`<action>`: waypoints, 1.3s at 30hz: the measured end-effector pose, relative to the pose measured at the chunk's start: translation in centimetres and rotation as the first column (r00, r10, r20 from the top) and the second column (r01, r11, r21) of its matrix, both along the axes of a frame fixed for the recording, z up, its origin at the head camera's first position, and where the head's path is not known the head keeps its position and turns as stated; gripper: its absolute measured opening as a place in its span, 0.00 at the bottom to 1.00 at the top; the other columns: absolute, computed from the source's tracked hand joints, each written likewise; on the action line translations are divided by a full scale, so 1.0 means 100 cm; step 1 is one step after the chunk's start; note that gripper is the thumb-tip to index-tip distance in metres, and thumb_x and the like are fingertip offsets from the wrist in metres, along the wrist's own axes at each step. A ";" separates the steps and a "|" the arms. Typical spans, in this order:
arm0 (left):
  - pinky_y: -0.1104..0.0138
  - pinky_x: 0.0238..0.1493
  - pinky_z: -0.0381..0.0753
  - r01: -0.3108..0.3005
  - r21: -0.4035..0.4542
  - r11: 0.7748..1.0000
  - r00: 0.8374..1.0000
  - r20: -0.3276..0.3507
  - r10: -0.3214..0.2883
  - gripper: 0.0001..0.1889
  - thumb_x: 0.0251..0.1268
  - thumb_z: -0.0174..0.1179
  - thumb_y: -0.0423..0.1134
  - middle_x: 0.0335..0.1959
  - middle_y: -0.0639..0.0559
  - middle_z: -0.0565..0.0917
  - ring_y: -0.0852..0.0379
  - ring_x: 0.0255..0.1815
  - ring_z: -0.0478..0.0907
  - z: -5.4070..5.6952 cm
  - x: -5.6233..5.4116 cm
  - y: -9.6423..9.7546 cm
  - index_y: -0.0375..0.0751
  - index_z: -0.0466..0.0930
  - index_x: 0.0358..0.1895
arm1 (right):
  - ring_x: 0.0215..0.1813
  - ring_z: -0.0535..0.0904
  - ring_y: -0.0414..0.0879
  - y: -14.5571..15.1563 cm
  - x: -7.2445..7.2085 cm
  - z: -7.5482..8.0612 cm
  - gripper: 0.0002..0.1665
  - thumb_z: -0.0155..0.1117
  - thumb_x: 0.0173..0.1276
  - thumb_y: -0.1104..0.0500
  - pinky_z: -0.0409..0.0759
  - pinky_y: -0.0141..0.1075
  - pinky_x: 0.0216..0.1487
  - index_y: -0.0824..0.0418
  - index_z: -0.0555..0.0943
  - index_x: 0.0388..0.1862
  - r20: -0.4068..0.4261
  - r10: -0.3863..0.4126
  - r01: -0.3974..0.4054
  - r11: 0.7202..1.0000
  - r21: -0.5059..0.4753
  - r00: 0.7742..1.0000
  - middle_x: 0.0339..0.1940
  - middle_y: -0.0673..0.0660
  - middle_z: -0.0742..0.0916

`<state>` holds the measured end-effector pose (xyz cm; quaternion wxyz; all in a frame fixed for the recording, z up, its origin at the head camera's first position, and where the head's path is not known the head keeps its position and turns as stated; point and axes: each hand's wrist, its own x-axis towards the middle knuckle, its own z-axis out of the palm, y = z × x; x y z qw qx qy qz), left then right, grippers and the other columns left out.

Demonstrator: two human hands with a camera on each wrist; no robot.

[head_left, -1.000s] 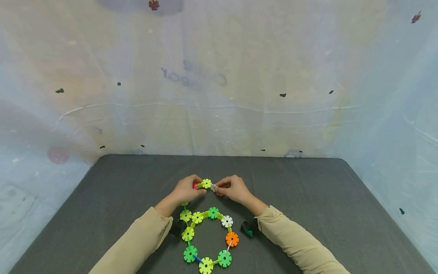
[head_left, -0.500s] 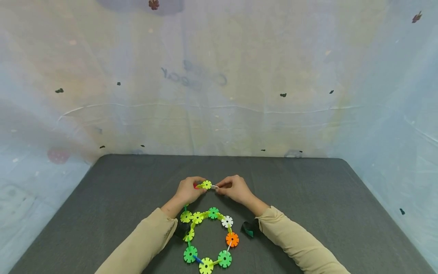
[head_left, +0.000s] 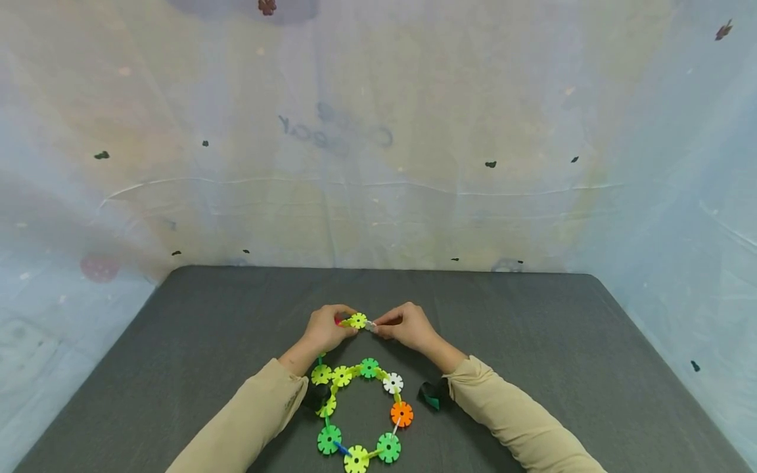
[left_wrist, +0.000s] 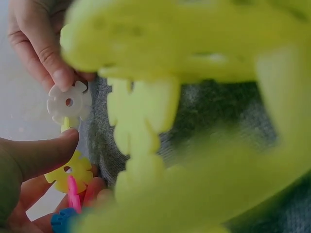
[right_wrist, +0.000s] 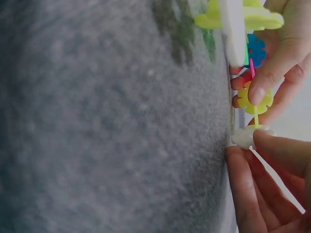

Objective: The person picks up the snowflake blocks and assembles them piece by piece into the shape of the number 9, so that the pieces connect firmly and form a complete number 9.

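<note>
My left hand (head_left: 324,328) grips a short chain of notched interlocking discs, its thumb on a yellow disc (left_wrist: 83,178). Beside that disc, a pink disc (left_wrist: 74,196) and a blue disc (left_wrist: 59,221) run in among the left fingers. A thin yellow disc, seen edge-on, links the gripped yellow disc to a white disc (left_wrist: 57,108). With thumb and fingertips, my right hand (head_left: 408,328) pinches the white disc's far rim. Both hands are close together over the far half of the dark table (head_left: 508,341).
Nearer me lies a loop of joined discs, including an orange disc (head_left: 397,419), a white disc (head_left: 388,386) and green discs. Part of its left side is behind my left wrist. Blurred yellow discs (left_wrist: 209,34) fill much of the left wrist view. A pale sheet (head_left: 378,223) hangs behind the table.
My left hand and forearm have shifted slightly right. The white disc turned nearly edge-on, then tilted partly back. My right hand has stayed almost still.
</note>
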<state>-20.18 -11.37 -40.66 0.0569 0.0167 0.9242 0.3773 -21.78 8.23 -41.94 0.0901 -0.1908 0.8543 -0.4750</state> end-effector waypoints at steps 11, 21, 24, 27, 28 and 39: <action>0.55 0.45 0.81 -0.003 0.041 0.999 1.000 0.007 0.003 0.17 0.58 0.68 0.36 0.53 0.39 0.81 0.42 0.53 0.77 -0.002 -0.002 -0.004 0.43 0.84 0.52 | 0.27 0.86 0.42 -0.005 0.003 0.000 0.04 0.70 0.60 0.64 0.84 0.31 0.29 0.65 0.88 0.32 -0.050 0.002 -0.002 1.000 -0.010 0.999 0.28 0.59 0.89; 0.55 0.44 0.81 -0.020 0.055 0.998 0.999 0.037 0.018 0.18 0.58 0.68 0.35 0.53 0.38 0.80 0.41 0.53 0.76 0.000 -0.001 -0.005 0.41 0.83 0.53 | 0.24 0.84 0.40 -0.013 0.007 0.000 0.04 0.70 0.60 0.64 0.81 0.28 0.25 0.64 0.88 0.28 -0.129 -0.045 0.046 0.999 0.003 0.991 0.24 0.57 0.88; 0.54 0.45 0.81 -0.029 0.056 0.998 0.999 0.040 0.026 0.18 0.59 0.67 0.35 0.54 0.37 0.80 0.40 0.54 0.76 0.001 0.000 -0.005 0.41 0.83 0.54 | 0.24 0.84 0.40 -0.015 0.006 -0.001 0.04 0.69 0.60 0.64 0.81 0.28 0.25 0.64 0.88 0.28 -0.140 -0.047 0.046 0.999 -0.011 0.989 0.24 0.57 0.88; 0.53 0.47 0.81 -0.027 0.060 0.998 0.999 0.038 0.025 0.19 0.59 0.66 0.35 0.55 0.37 0.79 0.39 0.56 0.75 0.001 0.000 -0.006 0.41 0.82 0.55 | 0.24 0.84 0.40 -0.017 0.005 -0.002 0.04 0.69 0.60 0.64 0.82 0.28 0.25 0.64 0.88 0.28 -0.139 -0.051 0.048 0.999 -0.025 0.989 0.25 0.57 0.89; 0.53 0.48 0.81 -0.027 0.062 0.998 0.999 0.035 0.025 0.19 0.59 0.66 0.35 0.56 0.37 0.79 0.39 0.56 0.75 0.001 0.000 -0.006 0.41 0.82 0.55 | 0.24 0.84 0.39 -0.017 0.005 -0.003 0.04 0.69 0.60 0.64 0.82 0.28 0.25 0.64 0.88 0.29 -0.141 -0.051 0.048 0.999 -0.026 0.989 0.24 0.57 0.89; 0.51 0.49 0.80 -0.035 0.069 0.997 0.999 0.014 0.034 0.19 0.59 0.66 0.35 0.56 0.36 0.79 0.38 0.57 0.75 -0.002 0.000 -0.006 0.40 0.82 0.56 | 0.23 0.85 0.40 -0.020 0.004 -0.006 0.04 0.68 0.61 0.66 0.82 0.28 0.25 0.65 0.88 0.28 -0.138 -0.072 0.064 0.996 -0.062 0.988 0.24 0.58 0.89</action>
